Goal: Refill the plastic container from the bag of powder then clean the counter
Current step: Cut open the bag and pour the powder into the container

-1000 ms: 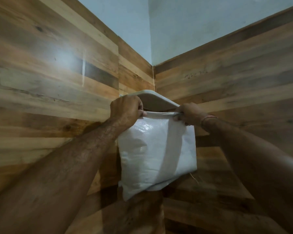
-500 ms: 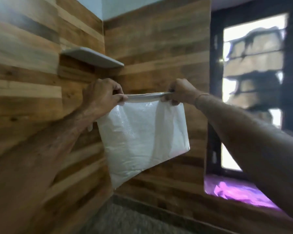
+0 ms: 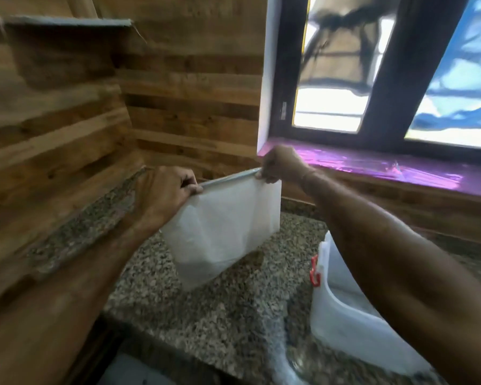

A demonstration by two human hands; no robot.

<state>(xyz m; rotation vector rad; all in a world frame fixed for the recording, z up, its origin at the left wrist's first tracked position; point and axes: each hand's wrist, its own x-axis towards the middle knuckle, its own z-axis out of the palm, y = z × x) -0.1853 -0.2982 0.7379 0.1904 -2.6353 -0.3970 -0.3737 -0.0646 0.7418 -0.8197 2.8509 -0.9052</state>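
The left hand [image 3: 164,190] and right hand [image 3: 281,165] each pinch a top corner of the white bag of powder [image 3: 225,232], which hangs over the granite counter [image 3: 220,315]. The plastic container [image 3: 345,329] stands near right, under the right forearm. Pouring looks not yet begun, and cleaning is still to come.

A speckled granite counter [image 3: 233,315] in brown, grey and black fills the corner between the wood-panelled walls, with a low strip of the same granite [image 3: 89,223] running along its left edge against the wall. On the counter's right side stands a translucent white plastic container [image 3: 345,323], a red latch [image 3: 315,270] on its near end; much of the container is hidden from view.
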